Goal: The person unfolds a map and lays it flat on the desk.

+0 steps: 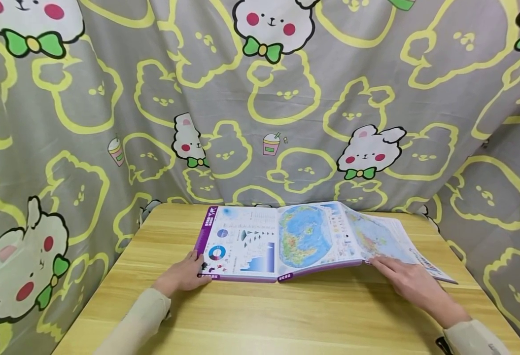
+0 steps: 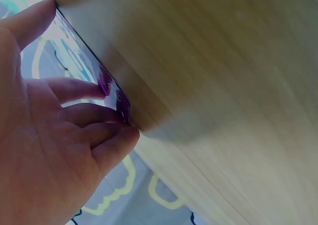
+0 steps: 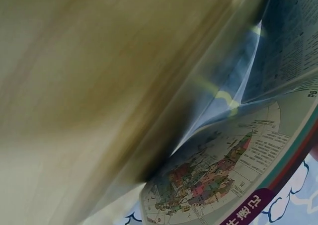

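A fold-out map [image 1: 304,236] with purple borders lies spread on the table. Its left panel carries charts, the middle one a world map, and another map panel [image 1: 379,236] slopes off to the right. My left hand [image 1: 184,273] holds the near left corner, thumb at the front edge and curled fingers at the purple side edge [image 2: 119,98]. With my right hand [image 1: 403,281] I grip the front edge where the middle and right panels meet, raised off the table. The right wrist view shows a printed underside map [image 3: 213,180]; most of that hand is out of sight there.
The wooden table [image 1: 242,315] extends in front of and beside the map. A grey curtain [image 1: 224,103] with cartoon rabbits and yellow outlines hangs behind and around both sides of the table, close to its back edge.
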A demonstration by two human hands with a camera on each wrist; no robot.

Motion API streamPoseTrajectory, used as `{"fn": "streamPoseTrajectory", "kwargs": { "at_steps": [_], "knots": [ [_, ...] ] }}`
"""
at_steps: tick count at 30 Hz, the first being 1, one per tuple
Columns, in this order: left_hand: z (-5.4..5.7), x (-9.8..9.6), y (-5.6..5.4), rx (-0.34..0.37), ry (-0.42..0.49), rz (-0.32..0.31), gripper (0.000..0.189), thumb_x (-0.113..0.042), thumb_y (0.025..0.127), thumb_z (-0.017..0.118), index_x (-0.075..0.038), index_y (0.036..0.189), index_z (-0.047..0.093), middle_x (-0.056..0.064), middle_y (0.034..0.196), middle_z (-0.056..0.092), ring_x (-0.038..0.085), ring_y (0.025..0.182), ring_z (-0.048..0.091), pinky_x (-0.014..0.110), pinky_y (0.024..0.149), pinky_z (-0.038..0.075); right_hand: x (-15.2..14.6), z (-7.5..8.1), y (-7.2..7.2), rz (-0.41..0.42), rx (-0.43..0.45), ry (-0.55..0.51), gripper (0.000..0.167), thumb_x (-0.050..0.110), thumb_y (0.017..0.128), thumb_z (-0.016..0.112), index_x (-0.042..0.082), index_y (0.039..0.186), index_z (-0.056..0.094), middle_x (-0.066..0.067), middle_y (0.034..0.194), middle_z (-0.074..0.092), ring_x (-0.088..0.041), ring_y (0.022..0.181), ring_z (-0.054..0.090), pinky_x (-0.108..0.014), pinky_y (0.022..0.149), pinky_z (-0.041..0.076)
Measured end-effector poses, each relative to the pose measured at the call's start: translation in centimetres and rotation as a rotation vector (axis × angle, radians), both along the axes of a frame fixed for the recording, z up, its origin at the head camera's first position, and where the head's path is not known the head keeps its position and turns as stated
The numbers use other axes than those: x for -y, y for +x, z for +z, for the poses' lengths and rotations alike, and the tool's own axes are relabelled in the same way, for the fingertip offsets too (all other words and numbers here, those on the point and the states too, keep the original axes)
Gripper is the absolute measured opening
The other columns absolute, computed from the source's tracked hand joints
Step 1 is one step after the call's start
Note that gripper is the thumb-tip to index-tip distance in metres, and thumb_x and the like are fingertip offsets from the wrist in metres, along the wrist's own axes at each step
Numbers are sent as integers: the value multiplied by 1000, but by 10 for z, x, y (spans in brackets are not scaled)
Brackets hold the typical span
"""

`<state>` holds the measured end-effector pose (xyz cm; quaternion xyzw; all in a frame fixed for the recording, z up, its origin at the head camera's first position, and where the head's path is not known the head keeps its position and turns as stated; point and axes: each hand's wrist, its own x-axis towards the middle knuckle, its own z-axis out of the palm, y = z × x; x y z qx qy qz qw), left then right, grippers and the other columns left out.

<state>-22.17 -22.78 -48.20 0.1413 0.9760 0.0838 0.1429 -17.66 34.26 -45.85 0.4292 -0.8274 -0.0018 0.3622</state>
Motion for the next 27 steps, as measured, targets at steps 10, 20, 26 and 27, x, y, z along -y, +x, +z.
{"fn": "streamPoseTrajectory", "kwargs": {
  "at_steps": [10, 20, 26, 27],
  "knots": [
    [4, 7, 1, 15, 37, 34, 87, -50, 88, 59, 14, 140, 31, 37, 147, 17, 47, 136, 19, 55, 108, 24, 1, -11, -3, 27, 29, 12, 52, 17, 105, 16, 6, 113, 67, -9, 104, 67, -29, 79, 67, -40, 54, 54],
    [-3, 19, -3, 6, 49, 58, 93, -56, 85, 60, 12, 141, 30, 36, 148, 15, 47, 136, 18, 56, 107, 25, 4, -20, -3, 55, 81, 58, 57, 17, 102, 12, 5, 112, 67, -11, 105, 66, -29, 87, 66, -38, 55, 54],
    [-1, 22, -3, 12, 62, 64, 94, -55, 85, 60, 14, 140, 29, 38, 147, 15, 48, 136, 17, 56, 108, 24, 7, -22, -3, 46, 100, 101, 59, 14, 101, 9, 6, 111, 67, -10, 103, 66, -29, 86, 66, -37, 54, 54],
    [-1, 23, -4, 13, 61, 64, 94, -55, 85, 60, 14, 140, 29, 38, 147, 15, 48, 136, 17, 56, 108, 24, 7, -23, -3, 47, 103, 109, 60, 14, 101, 8, 6, 111, 67, -10, 103, 66, -29, 85, 66, -37, 54, 53]
  ]
}}
